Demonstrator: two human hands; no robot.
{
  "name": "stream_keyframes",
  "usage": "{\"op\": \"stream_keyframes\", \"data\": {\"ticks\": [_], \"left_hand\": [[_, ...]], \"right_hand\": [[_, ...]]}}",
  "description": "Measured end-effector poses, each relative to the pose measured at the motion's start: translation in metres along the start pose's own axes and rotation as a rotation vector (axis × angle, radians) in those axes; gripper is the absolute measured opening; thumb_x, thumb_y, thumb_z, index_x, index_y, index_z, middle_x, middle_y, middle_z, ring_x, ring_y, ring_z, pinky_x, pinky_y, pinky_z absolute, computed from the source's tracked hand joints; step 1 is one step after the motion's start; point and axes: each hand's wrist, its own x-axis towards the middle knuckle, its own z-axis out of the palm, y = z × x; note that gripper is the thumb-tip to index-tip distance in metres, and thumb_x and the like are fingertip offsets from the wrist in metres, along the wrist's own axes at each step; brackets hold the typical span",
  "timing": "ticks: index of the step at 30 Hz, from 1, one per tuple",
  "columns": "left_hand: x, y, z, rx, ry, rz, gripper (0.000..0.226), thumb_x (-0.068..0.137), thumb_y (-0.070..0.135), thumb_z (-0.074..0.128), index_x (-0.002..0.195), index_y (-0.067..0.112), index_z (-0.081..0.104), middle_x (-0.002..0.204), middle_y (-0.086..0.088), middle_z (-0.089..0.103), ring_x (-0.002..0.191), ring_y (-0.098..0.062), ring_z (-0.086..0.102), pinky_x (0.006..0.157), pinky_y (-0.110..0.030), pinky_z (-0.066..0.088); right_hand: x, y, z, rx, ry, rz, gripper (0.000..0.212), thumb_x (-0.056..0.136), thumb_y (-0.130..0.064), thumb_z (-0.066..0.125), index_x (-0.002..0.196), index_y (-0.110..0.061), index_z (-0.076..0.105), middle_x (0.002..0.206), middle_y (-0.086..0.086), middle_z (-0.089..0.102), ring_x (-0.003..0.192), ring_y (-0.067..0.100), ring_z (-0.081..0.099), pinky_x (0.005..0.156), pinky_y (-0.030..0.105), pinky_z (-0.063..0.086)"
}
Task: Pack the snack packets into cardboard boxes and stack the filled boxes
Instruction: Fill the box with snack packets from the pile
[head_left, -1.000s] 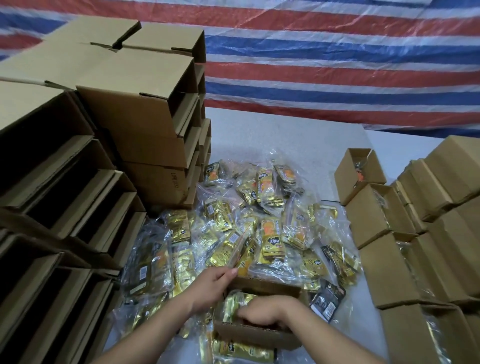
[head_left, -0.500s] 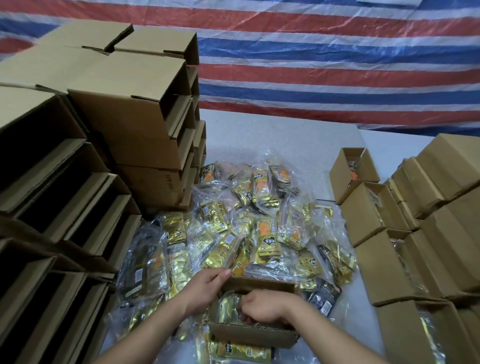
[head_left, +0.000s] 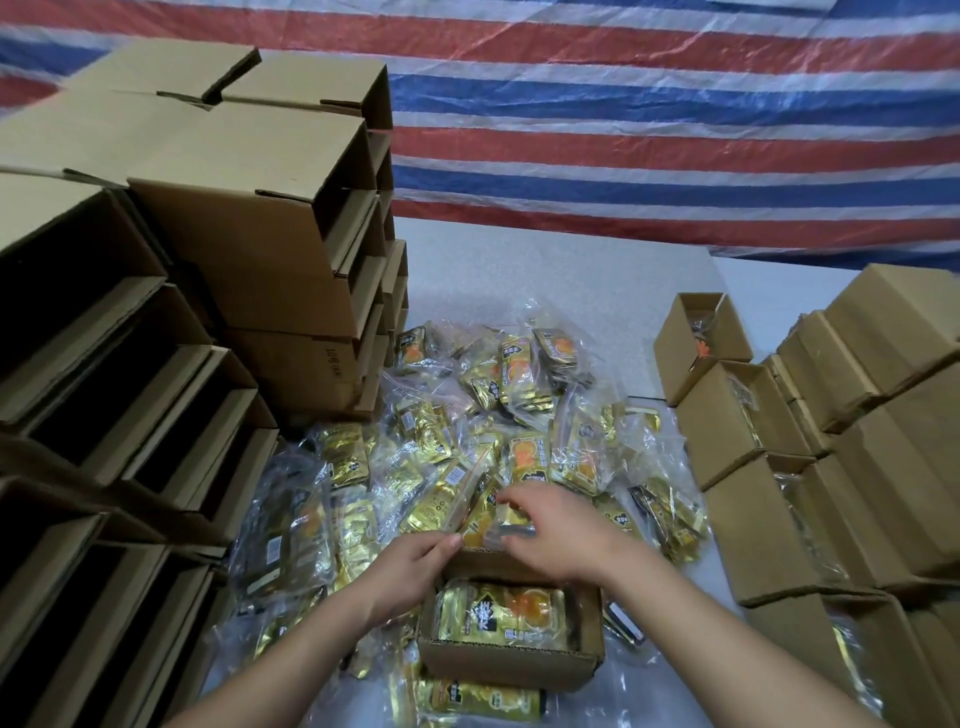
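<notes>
A small open cardboard box (head_left: 519, 662) sits at the near edge of the table with a clear bag of gold snack packets (head_left: 498, 613) lying inside it. My left hand (head_left: 413, 569) grips the box's far left corner. Just beyond the box's far edge, my right hand (head_left: 558, 535) reaches into the pile of bagged snack packets (head_left: 467, 426), and its fingers and thumb pinch one clear bag (head_left: 511, 525) lying on top. Another bag of packets (head_left: 467, 699) lies in front of the box.
Stacks of empty cardboard boxes (head_left: 249, 249) lie on their sides and fill the left. Rows of boxes holding bags (head_left: 737, 415) stand on the right. Bare grey table (head_left: 545, 275) stretches behind the pile, backed by a striped tarp (head_left: 623, 130).
My right hand came up out of the box and moved forward onto the pile, taking hold of a bag. My left hand stayed at the box's corner.
</notes>
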Motion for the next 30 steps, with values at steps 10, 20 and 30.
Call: {"op": "stream_keyframes", "data": {"ticks": [10, 20, 30], "left_hand": [[-0.002, 0.001, 0.002, 0.021, 0.02, -0.056, 0.036, 0.104, 0.043, 0.044, 0.082, 0.029, 0.069, 0.067, 0.016, 0.063, 0.061, 0.008, 0.054, 0.061, -0.016, 0.039], [0.012, 0.037, 0.001, 0.079, -0.007, -0.044, 0.039, 0.102, 0.045, 0.043, 0.09, 0.019, 0.07, 0.08, 0.004, 0.065, 0.073, -0.009, 0.059, 0.067, -0.022, 0.044], [0.039, 0.191, 0.028, -0.214, 0.339, 0.118, 0.09, 0.085, 0.074, 0.036, 0.156, 0.021, 0.025, 0.159, 0.0, 0.033, 0.137, -0.012, 0.037, 0.113, -0.036, 0.029]], "right_hand": [[0.006, 0.026, 0.046, -0.196, -0.185, 0.007, 0.012, 0.101, -0.04, 0.051, 0.094, -0.03, 0.054, 0.09, -0.003, 0.064, 0.078, 0.016, 0.059, 0.066, 0.03, 0.045], [-0.014, 0.037, 0.032, -0.052, -0.046, 0.068, 0.018, 0.101, -0.036, 0.051, 0.083, -0.032, 0.05, 0.075, -0.009, 0.053, 0.071, 0.013, 0.055, 0.064, 0.032, 0.042], [-0.048, 0.108, -0.074, 0.255, 0.523, 0.485, 0.021, 0.101, -0.037, 0.052, 0.108, -0.023, 0.066, 0.095, -0.001, 0.07, 0.088, 0.021, 0.065, 0.077, 0.034, 0.053]]}}
